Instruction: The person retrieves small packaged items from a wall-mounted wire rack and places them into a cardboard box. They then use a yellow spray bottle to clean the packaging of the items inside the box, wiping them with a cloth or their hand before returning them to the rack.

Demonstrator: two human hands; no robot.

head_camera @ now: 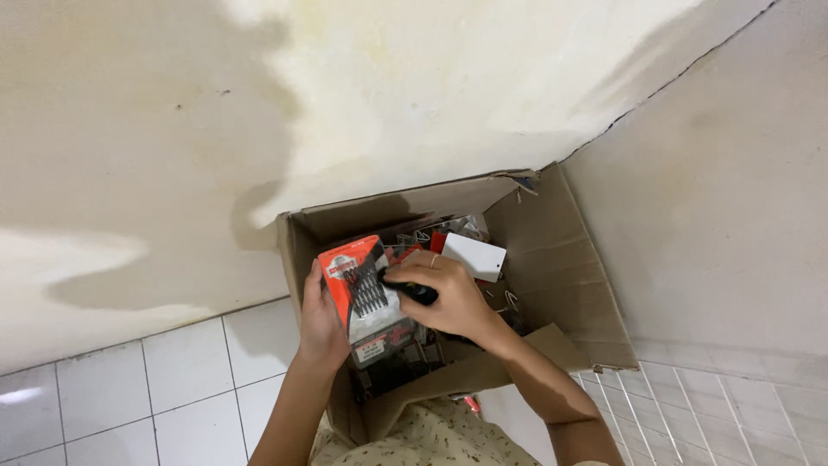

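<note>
1. Far left of the frame: white floor tiles (129, 388) run along the bottom, and a stained cream wall (259, 103) fills everything above them.
2. Left of centre, here's the left hand (321, 319), fingers curled round the left edge of a blister pack (369, 298). It grips from behind, thumb side hidden, so only the knuckles and finger backs show.
3. The pack sits just left of the frame's centre, tilted, with an orange-red card top and a row of dark drill bits under clear plastic. It is held up over the open box (552, 259), not lying in it.
4. Centre now: the right hand (444, 293) comes in from the lower right, fingers closed round a small black tool (418, 293) whose tip presses against the pack's face. There's a ring on one finger.
5. Just right of that hand, a white card (474, 256) lies tilted on the heap inside the box, touching red packaging beneath it.
6. The cardboard box takes the middle of the frame, flaps open, pushed into the corner where two walls meet. Inside is a jumble of packs and wire clips, too cluttered to sort out.
7. Bottom centre: a pale floral garment (423, 440) shows, both forearms reaching up from it.
8. Far right: a plain grey-beige wall (733, 216), with more tiles below it.
</note>
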